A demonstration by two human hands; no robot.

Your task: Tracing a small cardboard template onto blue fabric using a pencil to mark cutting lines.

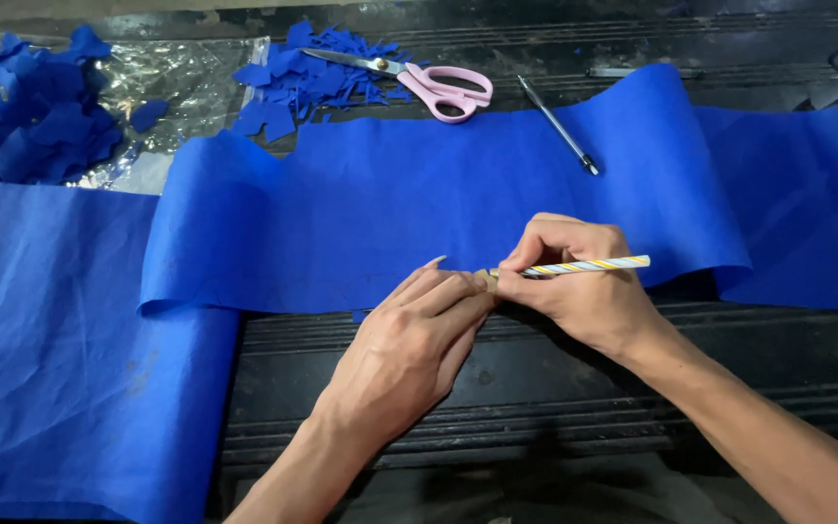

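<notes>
Fingers [535, 254] of the right hand [584, 291] pinch a striped pencil [589, 265] low for control, while the left hand [409, 349], fingers closed, pins a small tan piece [486, 280] against blue fabric [419, 223].

Both forearms are seen bare to the edge of view, with no sleeves, and long fingernails are shown on the left hand [409, 349].

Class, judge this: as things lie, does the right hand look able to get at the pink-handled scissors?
Probably yes. The pink-handled scissors lie uncovered beyond the blue cloth, with nothing between. But the right hand already grips a striped pencil, so it would first need freeing.
</notes>
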